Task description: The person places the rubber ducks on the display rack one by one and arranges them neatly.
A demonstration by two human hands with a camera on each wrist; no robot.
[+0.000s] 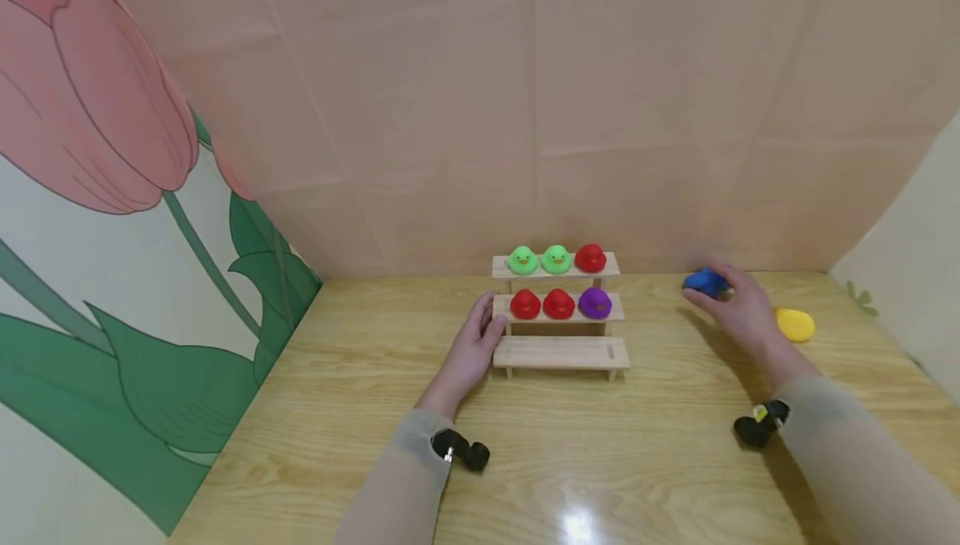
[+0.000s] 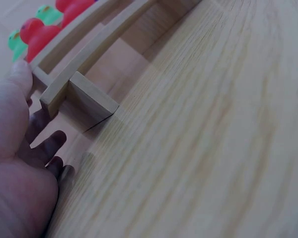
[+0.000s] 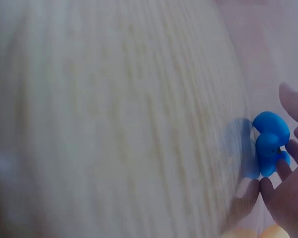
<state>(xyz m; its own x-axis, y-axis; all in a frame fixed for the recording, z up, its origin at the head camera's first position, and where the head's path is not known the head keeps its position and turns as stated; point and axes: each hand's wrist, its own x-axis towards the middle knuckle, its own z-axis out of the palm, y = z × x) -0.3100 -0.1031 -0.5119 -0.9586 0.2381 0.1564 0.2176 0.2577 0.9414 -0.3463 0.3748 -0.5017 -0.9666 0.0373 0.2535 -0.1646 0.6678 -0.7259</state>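
Note:
A three-step wooden stand [image 1: 558, 352] is on the table, and my left hand [image 1: 476, 338] grips its left end. In the left wrist view the thumb [image 2: 22, 74] lies against a shelf's end, the other fingers behind it. Two green ducks [image 1: 556, 259] and a red duck [image 1: 591, 258] sit on the top shelf. On the middle shelf are two red ducks [image 1: 558, 304] and a purple duck [image 1: 595, 303]. At right, my right hand [image 1: 738, 312] is around a blue toy duck [image 3: 270, 141], touching it with fingers; the thumb [image 3: 290, 99] looks apart from it.
A yellow toy [image 1: 795, 325] lies right of my right hand. Behind the wooden table [image 1: 525, 462] hangs a pinkish backdrop [image 1: 420, 128]. White walls stand on both sides, the left one painted with a tulip [image 1: 120, 103].

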